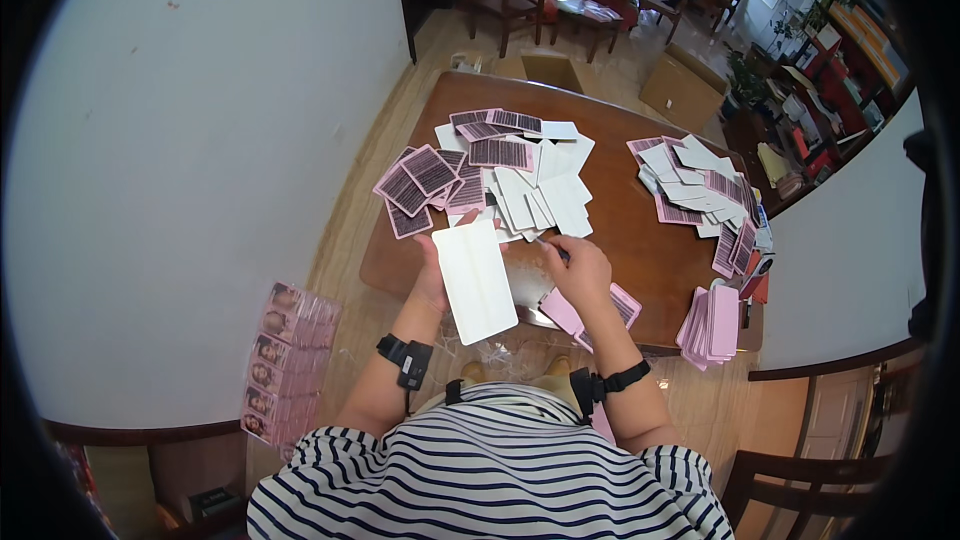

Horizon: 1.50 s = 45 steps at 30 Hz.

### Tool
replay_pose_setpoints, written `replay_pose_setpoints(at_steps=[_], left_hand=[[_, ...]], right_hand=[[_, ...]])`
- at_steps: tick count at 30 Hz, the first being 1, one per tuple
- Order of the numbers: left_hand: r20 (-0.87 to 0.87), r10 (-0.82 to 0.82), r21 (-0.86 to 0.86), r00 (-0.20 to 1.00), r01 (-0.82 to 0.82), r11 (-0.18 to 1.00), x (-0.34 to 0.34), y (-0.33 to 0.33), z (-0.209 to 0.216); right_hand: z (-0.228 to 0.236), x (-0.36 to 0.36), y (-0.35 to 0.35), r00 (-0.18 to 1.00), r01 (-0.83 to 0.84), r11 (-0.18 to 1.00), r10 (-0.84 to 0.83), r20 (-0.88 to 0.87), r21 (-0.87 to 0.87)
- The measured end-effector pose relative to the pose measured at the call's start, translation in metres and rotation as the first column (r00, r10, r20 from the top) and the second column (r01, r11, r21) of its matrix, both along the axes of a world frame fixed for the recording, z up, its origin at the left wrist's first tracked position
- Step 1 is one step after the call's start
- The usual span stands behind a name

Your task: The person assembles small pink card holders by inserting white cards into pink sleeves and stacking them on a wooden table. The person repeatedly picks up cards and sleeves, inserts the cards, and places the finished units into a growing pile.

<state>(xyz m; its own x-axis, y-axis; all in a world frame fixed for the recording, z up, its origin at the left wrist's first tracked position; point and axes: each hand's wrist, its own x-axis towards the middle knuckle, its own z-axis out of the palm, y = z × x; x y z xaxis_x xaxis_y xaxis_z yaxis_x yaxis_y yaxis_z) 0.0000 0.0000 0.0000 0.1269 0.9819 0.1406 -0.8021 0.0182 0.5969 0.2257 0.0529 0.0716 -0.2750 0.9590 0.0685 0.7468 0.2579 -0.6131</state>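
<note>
My left hand (431, 275) grips a white rectangular card (474, 285) by its left side, tilted in front of me over the near table edge. To the right of it, my right hand (582, 272) is closed on a slim tool with a dark handle (562, 253); its tip points left, and its exact kind I cannot make out. Beyond both hands lies a loose pile of white cards (520, 202) and pink-edged cards with dark printing (433, 171). Partly under my right forearm are more pink cards (563, 312) near the table edge.
The brown table (610, 195) also bears a second mixed card pile (700, 185) at right and a pink card stack (711, 325) at its near right corner. Pink packs with pictures (290, 365) stand by the left wall. Cardboard boxes (685, 87) and chairs (510, 0) are beyond.
</note>
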Motion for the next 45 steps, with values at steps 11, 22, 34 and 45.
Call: replay_pose_setpoints(at_steps=[11,22,34,45], left_hand=[[-0.017,-0.021,0.006,1.000,0.022,1.000,0.000,-0.008,0.010],[0.015,-0.014,0.026,1.000,0.013,1.000,0.013,-0.011,0.011],[0.027,-0.012,0.022,1.000,0.011,1.000,0.015,-0.016,0.013],[0.014,0.287,-0.182,0.958,-0.280,0.943,-0.022,-0.004,-0.016]], right_hand=[[-0.003,-0.036,-0.012,0.991,-0.060,0.927,0.101,-0.092,0.369],[0.000,-0.026,-0.015,0.990,-0.055,0.894,0.107,-0.092,0.444],[0.000,-0.029,-0.020,0.991,-0.059,0.901,0.106,-0.086,0.430],[-0.058,0.026,-0.061,0.835,-0.544,0.831,0.523,0.173,0.113]])
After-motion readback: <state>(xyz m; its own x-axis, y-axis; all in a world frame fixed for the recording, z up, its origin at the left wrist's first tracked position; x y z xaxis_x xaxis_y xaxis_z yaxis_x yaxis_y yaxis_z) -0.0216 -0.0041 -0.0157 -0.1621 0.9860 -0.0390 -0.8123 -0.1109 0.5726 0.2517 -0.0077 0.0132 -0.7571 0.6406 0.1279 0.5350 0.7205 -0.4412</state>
